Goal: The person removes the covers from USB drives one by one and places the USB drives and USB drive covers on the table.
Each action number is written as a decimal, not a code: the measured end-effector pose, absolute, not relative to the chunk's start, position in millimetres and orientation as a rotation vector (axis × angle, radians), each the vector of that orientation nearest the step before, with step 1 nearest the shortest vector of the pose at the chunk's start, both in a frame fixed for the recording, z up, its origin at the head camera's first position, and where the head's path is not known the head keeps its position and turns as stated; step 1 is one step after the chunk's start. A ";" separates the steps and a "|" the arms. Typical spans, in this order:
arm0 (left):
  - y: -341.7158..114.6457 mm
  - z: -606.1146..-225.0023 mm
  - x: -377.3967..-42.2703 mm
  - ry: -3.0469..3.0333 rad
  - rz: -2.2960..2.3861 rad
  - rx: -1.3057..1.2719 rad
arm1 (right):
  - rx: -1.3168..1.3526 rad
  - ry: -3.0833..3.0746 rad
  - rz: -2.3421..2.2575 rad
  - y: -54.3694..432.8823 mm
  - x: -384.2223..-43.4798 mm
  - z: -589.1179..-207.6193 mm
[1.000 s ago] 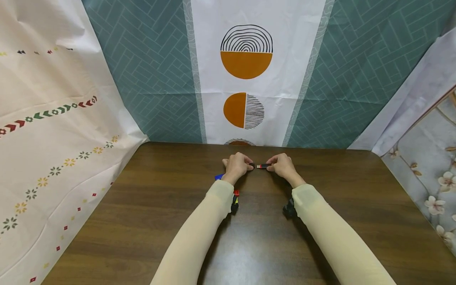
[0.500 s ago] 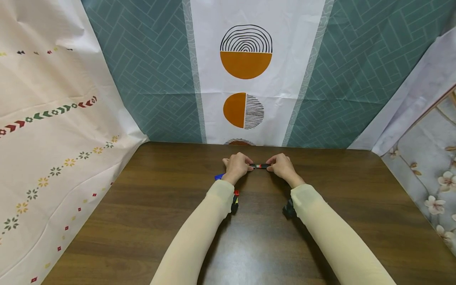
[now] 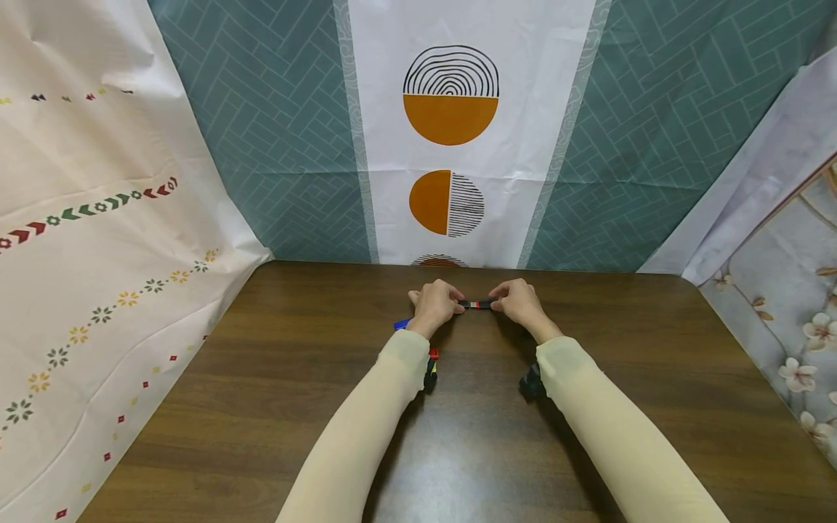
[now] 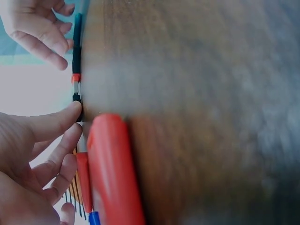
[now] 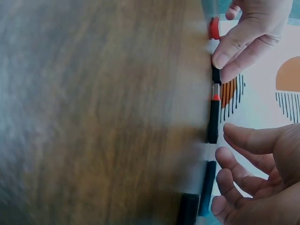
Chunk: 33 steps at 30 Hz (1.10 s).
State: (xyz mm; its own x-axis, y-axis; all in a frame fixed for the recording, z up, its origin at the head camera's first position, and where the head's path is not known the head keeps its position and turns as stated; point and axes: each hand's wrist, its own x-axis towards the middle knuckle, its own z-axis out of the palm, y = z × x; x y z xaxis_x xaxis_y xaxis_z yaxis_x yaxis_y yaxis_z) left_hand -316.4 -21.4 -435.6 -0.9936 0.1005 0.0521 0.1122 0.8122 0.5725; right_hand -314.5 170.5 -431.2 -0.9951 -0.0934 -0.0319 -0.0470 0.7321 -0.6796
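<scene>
A black USB flash drive with a red band lies on the table between the hands, its metal plug toward the left. My left hand pinches the drive's small black cap between thumb and forefinger. The plug meets the cap's mouth, and a short length of metal still shows between cap and red band. My right hand is beside the drive's far end. In the right wrist view its thumb and fingers are spread, with a slight gap from the black body.
Red pieces with a blue tip sit by the left wrist, and black pieces by the right wrist. The brown wooden table ends at a patterned cloth backdrop. Printed cloth hangs at the left side.
The drive moved left from a gap until its plug met the cap. Since half a second ago, the right fingers have loosened and shifted slightly; the left hand stays put.
</scene>
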 end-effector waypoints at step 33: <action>-12.7 -423.6 -307.3 -2.863 -1.145 -0.291 | -0.076 2.916 -1.118 220.8 -310.8 -420.8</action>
